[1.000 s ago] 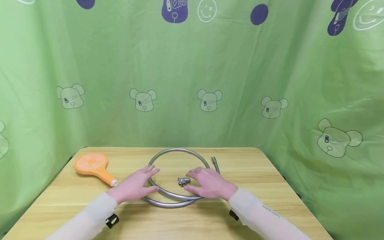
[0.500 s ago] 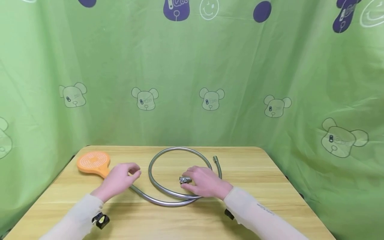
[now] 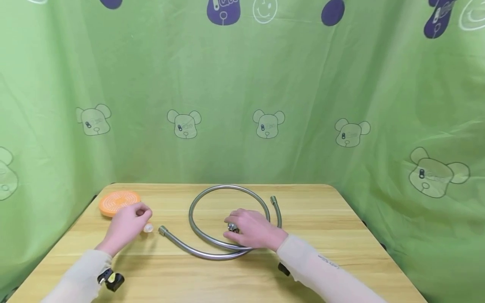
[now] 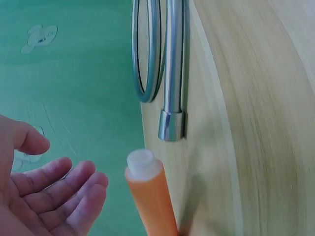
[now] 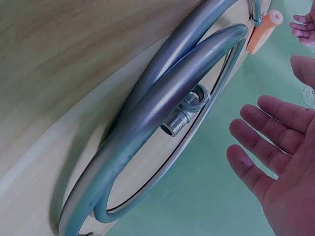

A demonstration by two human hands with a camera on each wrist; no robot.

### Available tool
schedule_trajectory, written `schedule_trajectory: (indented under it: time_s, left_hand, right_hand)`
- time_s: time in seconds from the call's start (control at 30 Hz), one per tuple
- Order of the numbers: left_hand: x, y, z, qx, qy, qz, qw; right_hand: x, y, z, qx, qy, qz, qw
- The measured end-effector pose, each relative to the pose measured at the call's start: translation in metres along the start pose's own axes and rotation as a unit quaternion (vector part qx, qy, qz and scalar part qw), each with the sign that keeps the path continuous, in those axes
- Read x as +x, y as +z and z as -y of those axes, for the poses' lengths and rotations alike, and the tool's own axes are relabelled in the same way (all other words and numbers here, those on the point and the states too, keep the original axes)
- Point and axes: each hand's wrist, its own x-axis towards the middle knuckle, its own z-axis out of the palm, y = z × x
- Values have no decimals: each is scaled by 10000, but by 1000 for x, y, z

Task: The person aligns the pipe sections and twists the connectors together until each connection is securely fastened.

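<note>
An orange shower head (image 3: 115,201) lies face up at the table's left, its white threaded tip (image 4: 143,164) pointing toward the hose. Over its handle hovers my left hand (image 3: 126,225), fingers loosely bent and holding nothing; the hand hides most of the handle in the head view. A coiled metal shower hose (image 3: 204,254) lies mid-table, its left end nut (image 3: 162,230) close to that tip. Inside the coil sits a chrome threaded tee fitting (image 5: 186,112). My right hand (image 3: 251,229) hangs relaxed over the fitting, fingers apart from it, partly covering it in the head view.
The hose's other end (image 3: 273,200) points up at the coil's right. All of this lies on a wooden table (image 3: 212,284). A green patterned curtain (image 3: 227,155) stands behind the table and along both sides.
My left hand has moved left, from beside the coil to over the shower head's handle, uncovering the hose's left end. The right hand has shifted slightly left over the fitting.
</note>
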Motion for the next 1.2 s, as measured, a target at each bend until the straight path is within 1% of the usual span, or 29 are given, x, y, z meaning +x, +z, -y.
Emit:
schedule_trajectory:
  time_s: [0.2, 0.47, 0.6, 0.73, 0.87, 1.0, 1.1, 1.2]
  left_hand:
    - [-2, -6, 14, -16, -337, -84, 9994]
    - [-2, -13, 32, 50, -876, -49, 9961]
    - [-1, -11, 41, -115, -1120, -5, 9936]
    - [2, -10, 49, -473, -1310, -20, 9903]
    - [5, -9, 55, -821, -1524, -7, 9849]
    - [7, -7, 60, -926, -1703, 105, 9810]
    - [8, -6, 63, -1013, -1813, 249, 9779]
    - [9, -4, 66, -1322, -1923, 418, 9715]
  right_hand:
    - [3, 1, 3, -32, 10, 34, 10000]
    - [6, 2, 7, -21, -10, 91, 10000]
    - [7, 3, 8, -39, -11, 92, 9999]
    - [8, 4, 8, -45, -25, 44, 10000]
    - [9, 3, 9, -45, -46, -8, 10000]
    - [11, 1, 10, -58, -35, -16, 10000]
    - [12, 0, 11, -56, -35, 7, 10000]
    - [14, 0, 12, -39, -51, 31, 10000]
